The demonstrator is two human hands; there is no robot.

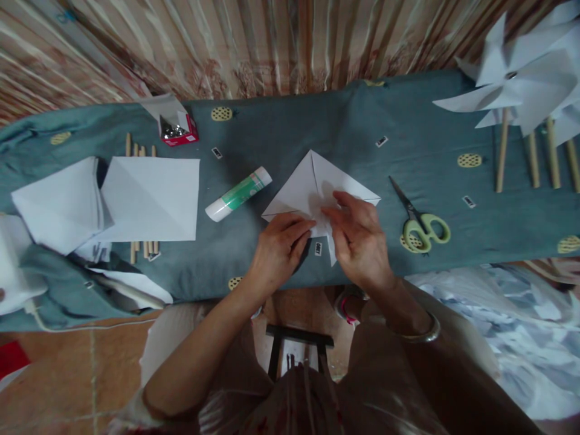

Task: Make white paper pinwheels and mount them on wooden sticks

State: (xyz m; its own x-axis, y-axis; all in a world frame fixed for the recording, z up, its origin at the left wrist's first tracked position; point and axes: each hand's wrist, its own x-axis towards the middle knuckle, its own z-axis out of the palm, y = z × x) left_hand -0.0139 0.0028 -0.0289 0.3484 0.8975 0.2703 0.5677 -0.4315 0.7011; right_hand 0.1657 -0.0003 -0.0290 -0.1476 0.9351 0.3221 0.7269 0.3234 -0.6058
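Two hands (281, 246) (365, 246) on the paper (301, 187), right loosely spread, left's grip unclear, glue (239, 194) left of paper, scissors (415, 215) right.

One head-worn view looks forward and steeply down from above the wearer's legs (170, 338), close enough for the folded paper (294, 190) to sit near the dial's centre. The counter (290, 130) spans nine o'clock to three, the curtain (272, 48) closes off twelve, the legs show at five and seven, and the tiled floor (67, 380) lies toward eight.
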